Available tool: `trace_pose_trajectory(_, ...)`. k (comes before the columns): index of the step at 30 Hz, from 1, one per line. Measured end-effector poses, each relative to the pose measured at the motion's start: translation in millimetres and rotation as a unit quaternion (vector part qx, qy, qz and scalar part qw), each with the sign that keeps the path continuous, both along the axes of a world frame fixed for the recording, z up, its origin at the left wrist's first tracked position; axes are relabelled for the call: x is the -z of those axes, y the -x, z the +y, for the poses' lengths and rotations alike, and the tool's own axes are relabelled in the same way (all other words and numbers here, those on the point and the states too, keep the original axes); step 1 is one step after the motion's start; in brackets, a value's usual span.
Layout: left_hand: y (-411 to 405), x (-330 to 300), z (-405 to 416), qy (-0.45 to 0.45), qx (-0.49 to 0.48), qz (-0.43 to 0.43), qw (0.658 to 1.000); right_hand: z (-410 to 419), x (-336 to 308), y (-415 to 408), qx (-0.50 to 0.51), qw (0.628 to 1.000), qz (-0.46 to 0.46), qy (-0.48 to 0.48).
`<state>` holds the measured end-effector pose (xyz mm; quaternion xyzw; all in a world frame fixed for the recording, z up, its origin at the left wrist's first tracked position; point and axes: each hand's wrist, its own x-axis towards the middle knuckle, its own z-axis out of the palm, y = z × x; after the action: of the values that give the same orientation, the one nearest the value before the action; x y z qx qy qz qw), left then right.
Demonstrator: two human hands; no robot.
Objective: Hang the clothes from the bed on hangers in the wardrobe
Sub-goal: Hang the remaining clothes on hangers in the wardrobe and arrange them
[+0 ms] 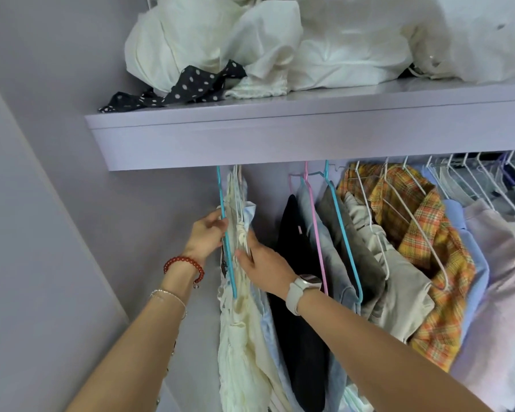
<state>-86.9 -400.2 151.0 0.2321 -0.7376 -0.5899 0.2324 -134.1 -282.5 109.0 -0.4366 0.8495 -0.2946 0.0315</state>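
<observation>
Cream garment point(244, 331) hanging limp on blue hanger point(227, 242) — leftmost in wardrobe; beside pale-blue shirt point(266, 316)

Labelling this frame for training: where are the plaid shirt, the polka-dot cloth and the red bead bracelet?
plaid shirt point(414, 233): head view, collar area.
polka-dot cloth point(191, 84): head view, middle fold on the shelf.
red bead bracelet point(183, 261): head view, beads on the left wrist.

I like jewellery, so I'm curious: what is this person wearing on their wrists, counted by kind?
Red bead bracelet, left wrist: 1
Thin chain bracelet, left wrist: 1
Pale watch, right wrist: 1
Total: 3
</observation>
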Motion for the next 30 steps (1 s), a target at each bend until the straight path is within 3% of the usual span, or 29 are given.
trace_pose_trajectory(3,11,3,4,0.015,-0.013,-0.019,1.000,14,2,2,-0.026,0.999,-0.018,-0.007)
trace_pose_trajectory(7,33,5,20,0.079,-0.021,-0.064,0.995,41,11,-3,-0.039,0.998,0.036,-0.015)
trace_pose_trajectory(9,42,10,27,0.092,-0.027,-0.078,0.992,55,14,-5,-0.001,0.992,0.113,0.057)
trace_pose_trajectory(11,47,16,28,0.115,-0.034,-0.066,0.991,70,16,2,0.070,0.960,0.235,0.139)
trace_pose_trajectory(14,37,17,20,0.166,-0.050,-0.087,0.981,91,9,12,0.178,0.922,0.322,0.123)
trace_pose_trajectory(18,14,9,-2,0.215,-0.060,-0.083,0.971,98,13,24,0.285,0.928,0.236,0.027)
trace_pose_trajectory(26,12,4,0,0.210,-0.058,-0.172,0.961,104,13,22,0.191,0.966,0.118,0.128)
trace_pose_trajectory(28,8,1,14,0.248,-0.097,-0.194,0.944,116,12,21,0.188,0.964,0.077,0.173)
trace_pose_trajectory(30,3,-3,31,0.324,-0.148,-0.136,0.924,135,10,22,0.211,0.947,0.117,0.214)
